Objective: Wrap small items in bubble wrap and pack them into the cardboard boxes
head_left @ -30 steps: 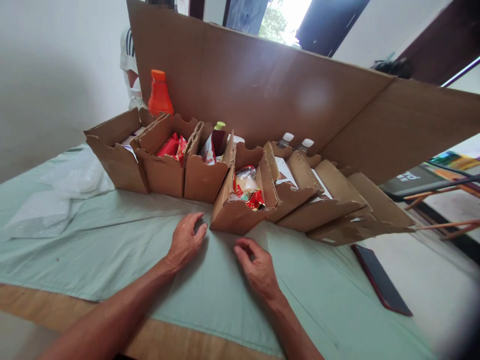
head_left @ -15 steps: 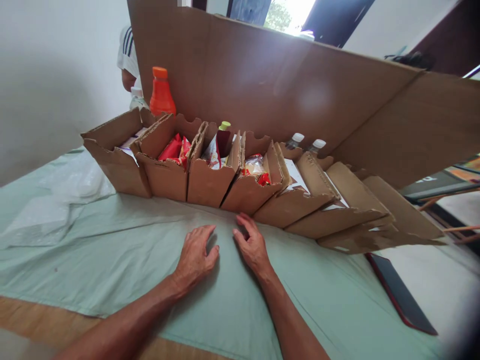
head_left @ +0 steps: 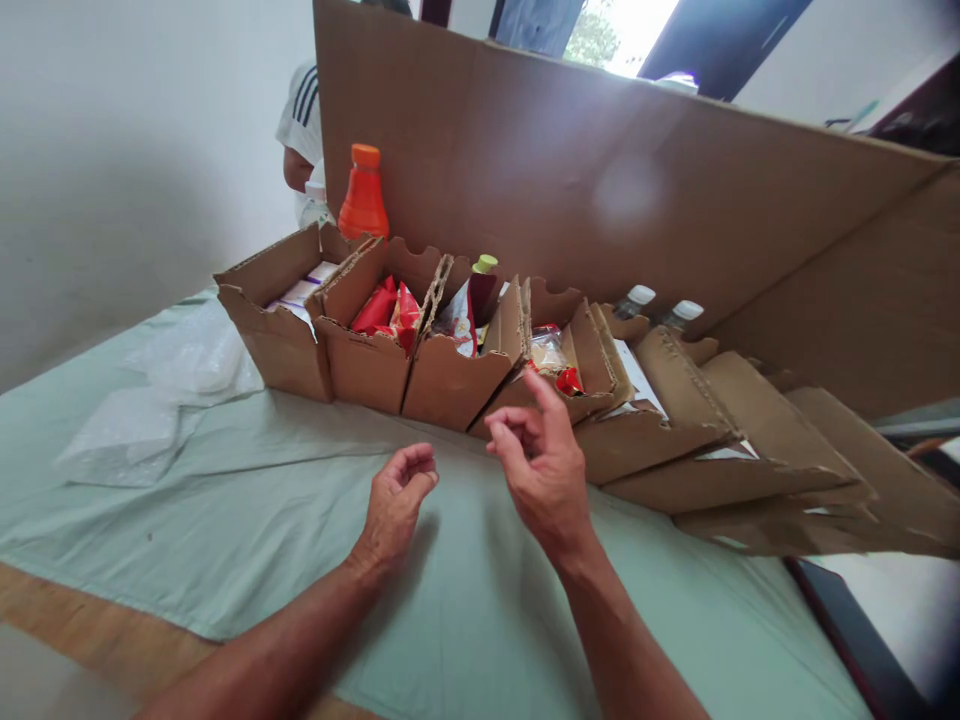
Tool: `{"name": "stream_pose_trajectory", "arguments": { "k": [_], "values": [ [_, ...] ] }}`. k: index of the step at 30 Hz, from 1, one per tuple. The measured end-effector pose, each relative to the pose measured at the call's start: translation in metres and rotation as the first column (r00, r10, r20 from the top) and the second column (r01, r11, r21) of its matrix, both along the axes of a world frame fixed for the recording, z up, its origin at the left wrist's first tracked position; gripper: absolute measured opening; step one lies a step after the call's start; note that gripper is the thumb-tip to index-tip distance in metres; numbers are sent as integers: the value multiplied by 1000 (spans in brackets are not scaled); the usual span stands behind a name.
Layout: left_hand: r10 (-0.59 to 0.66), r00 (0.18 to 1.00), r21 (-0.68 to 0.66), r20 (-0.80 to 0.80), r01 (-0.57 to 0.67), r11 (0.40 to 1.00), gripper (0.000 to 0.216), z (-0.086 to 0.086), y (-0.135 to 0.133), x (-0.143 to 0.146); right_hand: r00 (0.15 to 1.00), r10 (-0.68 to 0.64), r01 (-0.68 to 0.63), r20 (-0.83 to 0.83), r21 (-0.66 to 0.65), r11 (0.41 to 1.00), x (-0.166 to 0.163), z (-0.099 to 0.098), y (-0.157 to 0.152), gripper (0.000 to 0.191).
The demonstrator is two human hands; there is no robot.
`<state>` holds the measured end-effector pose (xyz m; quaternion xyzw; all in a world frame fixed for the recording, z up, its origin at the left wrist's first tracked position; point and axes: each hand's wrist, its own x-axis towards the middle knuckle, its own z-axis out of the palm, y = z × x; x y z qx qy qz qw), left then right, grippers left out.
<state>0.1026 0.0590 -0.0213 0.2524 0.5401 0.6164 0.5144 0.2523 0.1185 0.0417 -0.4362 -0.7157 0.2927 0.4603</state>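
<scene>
My left hand (head_left: pixel 397 505) hovers over the green cloth (head_left: pixel 300 540) with its fingers curled in toward the thumb. Nothing shows in it. Raised before the row of cardboard bins, my right hand (head_left: pixel 544 470) holds nothing; its index finger stretches out and the others bend loosely. That fingertip overlaps the front of a cardboard bin (head_left: pixel 517 405) with a clear-and-red packet (head_left: pixel 551 350) inside; whether they touch, I cannot tell. Farther left, other bins hold red packets (head_left: pixel 382 310), a white-and-maroon pouch (head_left: pixel 461 315) and white-and-purple packs (head_left: pixel 304 290).
A tall cardboard panel (head_left: pixel 480 130) stands behind the bins. Near it are an orange bottle (head_left: pixel 364 195) and white-capped bottles (head_left: pixel 636 300). Bubble wrap (head_left: pixel 127 430) lies at left, a dark flat object (head_left: pixel 855 635) at lower right. Behind the panel is a person's striped sleeve (head_left: pixel 300 105).
My right hand has risen from the cloth, its index finger now extended. The left hand's fingers have curled in. The whole view has shifted, so the bins appear farther right.
</scene>
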Motion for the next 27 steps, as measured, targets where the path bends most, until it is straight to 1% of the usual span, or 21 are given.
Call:
{"name": "stream_pose_trajectory", "arguments": {
  "k": [2, 4, 5, 7, 8, 10, 13, 15, 17, 19, 20, 21, 22, 23, 24, 25, 26, 27],
  "values": [
    [57, 998, -15, 30, -57, 998, 47, 2, 3, -4, 996, 21, -24, 82, 35, 999, -20, 27, 17, 64],
    [114, 991, -36, 68, -111, 993, 49, 4, 6, -9, 975, 19, -27, 221, 36, 999, -35, 45, 36, 63],
    [140, 986, -44, 85, -137, 990, 49, 5, 7, -11, 962, 5, -15, 275, 36, 999, -40, 50, 45, 56],
    [195, 974, -46, 113, -191, 981, 48, 9, 11, -16, 945, -35, 19, 326, 51, 998, -47, 55, 57, 33],
    [224, 967, -38, 122, -221, 975, 48, 13, 12, -19, 943, -54, 34, 329, 65, 997, -49, 55, 58, 23],
    [280, 950, -4, 137, -282, 959, 49, 22, 12, -26, 940, -68, 41, 333, 88, 995, -50, 55, 51, 14],
    [335, 929, 51, 159, -346, 937, 51, 39, -2, -37, 932, -63, 21, 357, 122, 992, -46, 54, 14, 11],
    [344, 923, 81, 171, -361, 929, 51, 44, -24, -45, 924, -48, -24, 378, 181, 983, -37, 53, -22, 11],
    [351, 926, 89, 138, -365, 927, 50, 42, -53, -52, 921, -32, -80, 388, 268, 960, -22, 53, -62, 11],
    [336, 941, 67, 24, -337, 939, 47, 35, -85, -60, 929, -12, -117, 369, 324, 939, 1, 53, -101, 10],
    [314, 949, 47, -43, -312, 949, 46, 30, -99, -63, 937, -14, -111, 349, 334, 936, 15, 53, -118, 9],
    [284, 954, 30, -100, -282, 959, 45, 24, -112, -66, 945, -33, -81, 325, 332, 940, 31, 51, -133, 8],
    [250, 958, 20, -144, -249, 968, 46, 20, -123, -69, 951, -80, -22, 298, 322, 946, 48, 49, -145, 8],
    [218, 960, 20, -173, -218, 976, 47, 16, -132, -71, 953, -167, 83, 251, 312, 946, 66, 45, -156, 9],
    [192, 962, 27, -196, -190, 981, 49, 13, -138, -72, 945, -272, 212, 181, 294, 932, 85, 39, -164, 12],
    [165, 961, 41, -221, -160, 986, 51, 10, -142, -72, 929, -359, 326, 93, 257, 910, 102, 32, -171, 21],
    [136, 958, 55, -251, -126, 990, 55, 9, -144, -71, 915, -404, 395, 3, 206, 895, 119, 23, -178, 34],
    [105, 953, 68, -284, -89, 994, 59, 8, -144, -68, 913, -400, 407, -77, 150, 901, 135, 14, -184, 47]
  ]
}}
